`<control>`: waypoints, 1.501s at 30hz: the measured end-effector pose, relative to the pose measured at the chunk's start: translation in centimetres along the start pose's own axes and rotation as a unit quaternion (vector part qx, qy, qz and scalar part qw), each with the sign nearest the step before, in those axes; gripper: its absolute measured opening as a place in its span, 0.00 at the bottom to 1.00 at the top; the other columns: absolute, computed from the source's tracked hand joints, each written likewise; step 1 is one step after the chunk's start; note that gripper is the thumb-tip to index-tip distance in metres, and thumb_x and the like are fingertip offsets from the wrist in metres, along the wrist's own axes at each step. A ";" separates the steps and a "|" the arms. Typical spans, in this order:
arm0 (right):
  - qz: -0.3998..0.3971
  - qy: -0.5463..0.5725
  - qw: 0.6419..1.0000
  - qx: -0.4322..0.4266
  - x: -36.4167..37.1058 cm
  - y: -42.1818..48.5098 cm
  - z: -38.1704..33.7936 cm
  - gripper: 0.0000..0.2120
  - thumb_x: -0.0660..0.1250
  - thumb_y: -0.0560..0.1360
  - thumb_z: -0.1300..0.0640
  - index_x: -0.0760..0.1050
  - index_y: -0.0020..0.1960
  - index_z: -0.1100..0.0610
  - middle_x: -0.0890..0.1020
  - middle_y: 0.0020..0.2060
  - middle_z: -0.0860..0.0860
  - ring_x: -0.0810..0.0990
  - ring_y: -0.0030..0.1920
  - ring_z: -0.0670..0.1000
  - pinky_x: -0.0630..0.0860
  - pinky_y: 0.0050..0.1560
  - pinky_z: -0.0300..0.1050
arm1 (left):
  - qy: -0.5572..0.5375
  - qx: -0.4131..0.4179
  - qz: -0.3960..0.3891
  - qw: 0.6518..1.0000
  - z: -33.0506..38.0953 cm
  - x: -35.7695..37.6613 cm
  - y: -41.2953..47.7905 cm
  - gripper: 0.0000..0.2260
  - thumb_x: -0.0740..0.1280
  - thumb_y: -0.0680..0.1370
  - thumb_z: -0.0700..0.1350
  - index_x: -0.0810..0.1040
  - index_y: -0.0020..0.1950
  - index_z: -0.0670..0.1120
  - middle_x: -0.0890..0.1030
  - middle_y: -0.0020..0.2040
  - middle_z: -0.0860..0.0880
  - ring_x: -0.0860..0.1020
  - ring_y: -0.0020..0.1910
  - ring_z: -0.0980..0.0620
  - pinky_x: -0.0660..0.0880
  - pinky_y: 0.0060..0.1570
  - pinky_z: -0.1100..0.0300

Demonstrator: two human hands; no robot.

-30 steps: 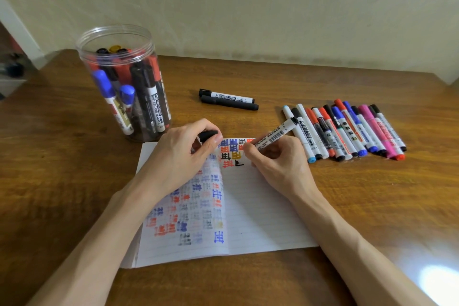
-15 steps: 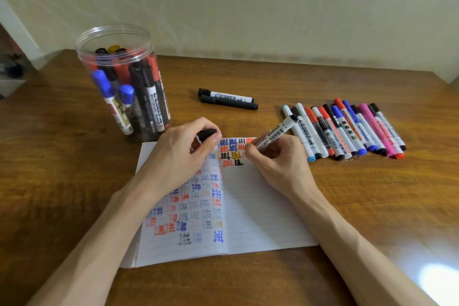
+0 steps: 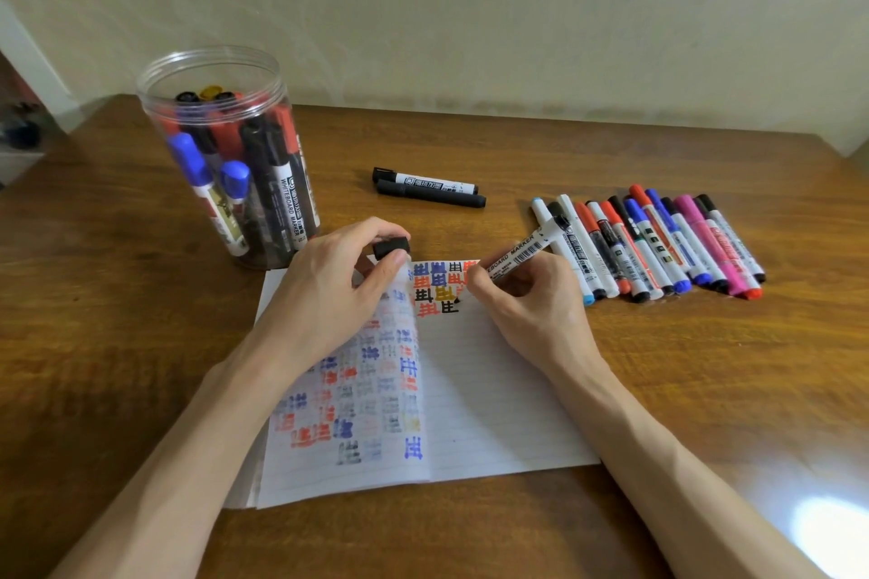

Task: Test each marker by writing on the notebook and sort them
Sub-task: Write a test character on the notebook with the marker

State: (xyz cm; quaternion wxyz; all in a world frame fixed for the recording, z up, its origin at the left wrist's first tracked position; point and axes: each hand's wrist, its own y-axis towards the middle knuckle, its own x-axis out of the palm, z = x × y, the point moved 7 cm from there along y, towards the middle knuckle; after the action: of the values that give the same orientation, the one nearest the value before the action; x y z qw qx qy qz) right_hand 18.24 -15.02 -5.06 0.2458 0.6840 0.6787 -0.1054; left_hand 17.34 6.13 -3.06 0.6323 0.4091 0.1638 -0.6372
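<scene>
White marker (image 3: 519, 249) clamped in R fingers (image 3: 480, 281), tip down-left on notebook (image 3: 493, 390), tail up-right; L fingers (image 3: 389, 267) pinch cap (image 3: 392, 245).

The right hand (image 3: 531, 310) is wrapping round the front of the white marker (image 3: 522, 249), hiding its barrel down to the tip, which is only just peeking out as a dark speck. The left hand (image 3: 329, 292) is covering the notebook's (image 3: 493, 390) upper left corner and most of a black cap (image 3: 391, 245), perhaps pinched between thumb and forefinger. Both forearms are running off the bottom edge. Inside the jar (image 3: 211, 66), markers are overlapping, their lower ends blurring behind the plastic. Labels on the row of markers (image 3: 658, 249) are showing too small to read. Glare is washing out the table (image 3: 705, 390) at lower right.
</scene>
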 end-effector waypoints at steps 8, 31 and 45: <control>0.035 0.145 0.986 0.069 -1.1 0.1 0.4 0.06 0.71 0.79 0.60 0.83 0.43 0.57 0.83 0.30 0.45 0.81 0.31 0.40 0.73 0.33 0.33 | -0.106 -0.045 0.000 0.993 0.3 -0.5 0.1 0.12 0.74 0.76 0.52 0.81 0.59 0.53 0.82 0.52 0.61 0.84 0.43 0.61 0.78 0.41 0.73; -0.085 0.283 0.955 0.027 0.4 -0.3 -0.8 0.07 0.75 0.79 0.58 0.82 0.55 0.60 0.85 0.36 0.55 0.81 0.37 0.52 0.74 0.34 0.43 | -0.156 -0.035 -0.038 0.986 1.3 0.1 0.0 0.11 0.74 0.76 0.52 0.83 0.57 0.52 0.86 0.48 0.58 0.84 0.36 0.54 0.84 0.42 0.58; -0.108 0.287 0.950 0.053 -1.2 0.4 0.4 0.08 0.76 0.76 0.57 0.86 0.52 0.60 0.88 0.43 0.56 0.85 0.42 0.53 0.82 0.43 0.44 | -0.139 -0.018 0.011 0.990 1.1 -1.0 0.2 0.10 0.70 0.77 0.50 0.83 0.56 0.51 0.84 0.43 0.63 0.84 0.40 0.54 0.82 0.44 0.62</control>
State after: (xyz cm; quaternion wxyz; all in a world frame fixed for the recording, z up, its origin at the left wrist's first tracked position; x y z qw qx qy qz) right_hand 18.67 -16.20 -4.73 -0.0088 0.6199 0.7840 0.0331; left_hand 17.05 5.99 -1.56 0.6633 0.3068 0.0808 -0.6778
